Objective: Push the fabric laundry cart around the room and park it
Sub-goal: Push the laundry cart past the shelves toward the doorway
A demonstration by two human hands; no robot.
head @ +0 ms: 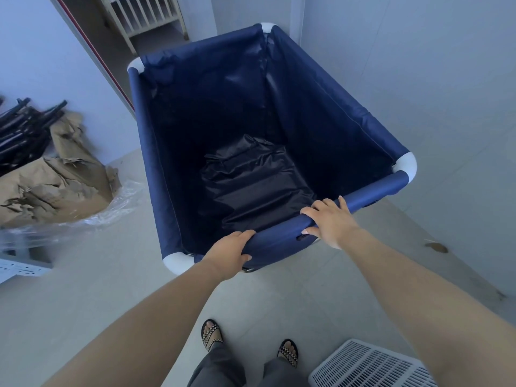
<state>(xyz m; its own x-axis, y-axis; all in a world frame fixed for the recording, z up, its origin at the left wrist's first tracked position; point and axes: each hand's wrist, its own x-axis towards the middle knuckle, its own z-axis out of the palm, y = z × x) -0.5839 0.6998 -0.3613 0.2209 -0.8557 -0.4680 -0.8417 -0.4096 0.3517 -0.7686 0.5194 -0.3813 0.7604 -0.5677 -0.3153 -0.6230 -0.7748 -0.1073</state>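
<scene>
Right now both hands are closed on the near rail of the fabric laundry cart (pixel 282 241); the left hand (pixel 229 254) has its fingers curled over the top of the rail close to the near-left white corner joint (pixel 176 261), thumb on the outer face; the right hand (pixel 329 222) grips the same rail further along, fingers over the top and thumb tucked beneath. The cart stands on the pale tiled floor (pixel 111 297), just ahead of the person's sandalled feet (pixel 211 335), its right side near the white wall (pixel 418 79), its far end towards a doorway with a white slatted crib (pixel 145 15) beyond; the navy liner is rumpled at the bottom. To the left, well apart, torn brown paper (pixel 55 180) lies heaped over clear plastic with black rods (pixel 25 127); a white plastic grid (pixel 365 367) lies at lower right.
</scene>
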